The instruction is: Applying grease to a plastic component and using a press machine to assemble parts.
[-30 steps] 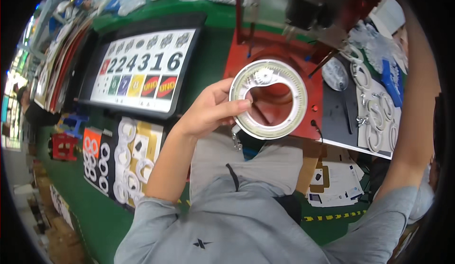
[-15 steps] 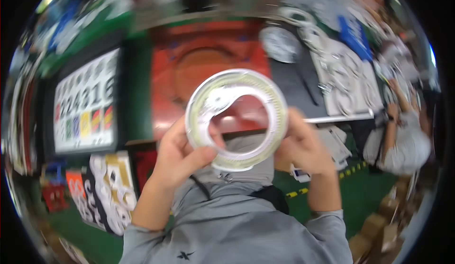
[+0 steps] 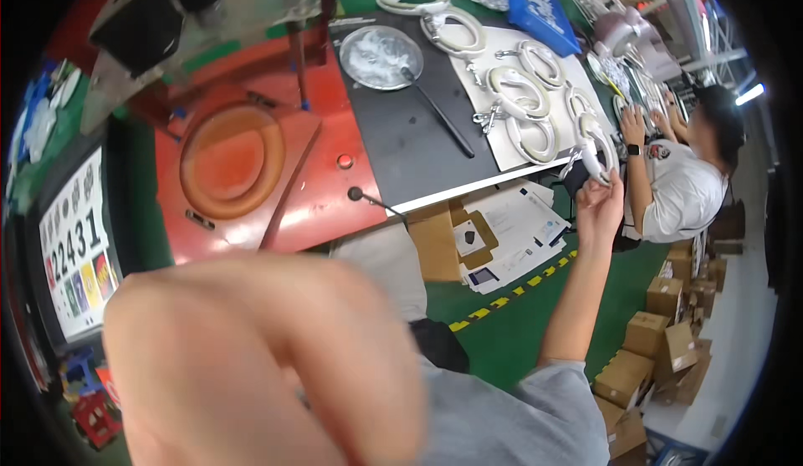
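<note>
My right hand [image 3: 598, 207] reaches far out to the right, its fingers closed on the near edge of a white ring-shaped part [image 3: 590, 144] that has a white piece across it. That ring is at the right front corner of a white board [image 3: 485, 89], beside several similar white rings [image 3: 519, 94] with metal fittings or cords. Very close and blurred, my left hand [image 3: 259, 349] fills the lower left; it looks bent, but its fingertips and anything in them are hidden.
A red press-like fixture [image 3: 318, 207] with an orange round recess [image 3: 234, 161] stands at the left. Beyond are a round metal dish [image 3: 381, 56], a black-handled tool [image 3: 443, 119] and a blue bin [image 3: 539, 14]. A co-worker [image 3: 682, 173] works at the right; cardboard boxes [image 3: 644, 332] line the floor.
Both hands were holding a white ring in front of my body. My right hand has moved out to the right with a ring; the left has let go and come up close. My view has turned right.
</note>
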Available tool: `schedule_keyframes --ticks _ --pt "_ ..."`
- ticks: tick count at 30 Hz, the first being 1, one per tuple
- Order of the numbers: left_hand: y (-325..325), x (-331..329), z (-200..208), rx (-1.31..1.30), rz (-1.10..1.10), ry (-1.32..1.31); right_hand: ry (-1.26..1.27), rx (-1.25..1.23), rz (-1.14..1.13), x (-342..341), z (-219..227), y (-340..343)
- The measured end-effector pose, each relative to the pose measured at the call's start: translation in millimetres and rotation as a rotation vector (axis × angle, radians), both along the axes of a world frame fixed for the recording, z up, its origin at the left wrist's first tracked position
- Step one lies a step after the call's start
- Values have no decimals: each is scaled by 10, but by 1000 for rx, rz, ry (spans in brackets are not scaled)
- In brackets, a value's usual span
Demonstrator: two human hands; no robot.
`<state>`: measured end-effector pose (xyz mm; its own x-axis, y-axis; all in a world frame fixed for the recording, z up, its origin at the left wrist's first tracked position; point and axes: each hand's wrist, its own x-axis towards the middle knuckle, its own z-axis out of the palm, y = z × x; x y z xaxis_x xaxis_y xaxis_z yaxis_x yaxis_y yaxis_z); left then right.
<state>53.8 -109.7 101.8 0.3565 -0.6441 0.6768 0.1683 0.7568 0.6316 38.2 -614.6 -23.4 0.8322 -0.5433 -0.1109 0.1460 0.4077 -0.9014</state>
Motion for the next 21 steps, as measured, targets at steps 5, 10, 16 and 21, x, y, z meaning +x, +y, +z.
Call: schedule_keyframes --ticks 5,10,16,21 --pt "-29 -154 139 41 -142 130 201 -112 -43 496 -272 -850" --pt "-21 -268 327 98 -221 187 184 -202 33 770 -277 -1080" --pt "38 -328 287 141 -148 202 256 -437 -7 1220 -382 -997" --pt "137 -446 303 141 -148 259 341 -579 -29 1173 -427 -918"
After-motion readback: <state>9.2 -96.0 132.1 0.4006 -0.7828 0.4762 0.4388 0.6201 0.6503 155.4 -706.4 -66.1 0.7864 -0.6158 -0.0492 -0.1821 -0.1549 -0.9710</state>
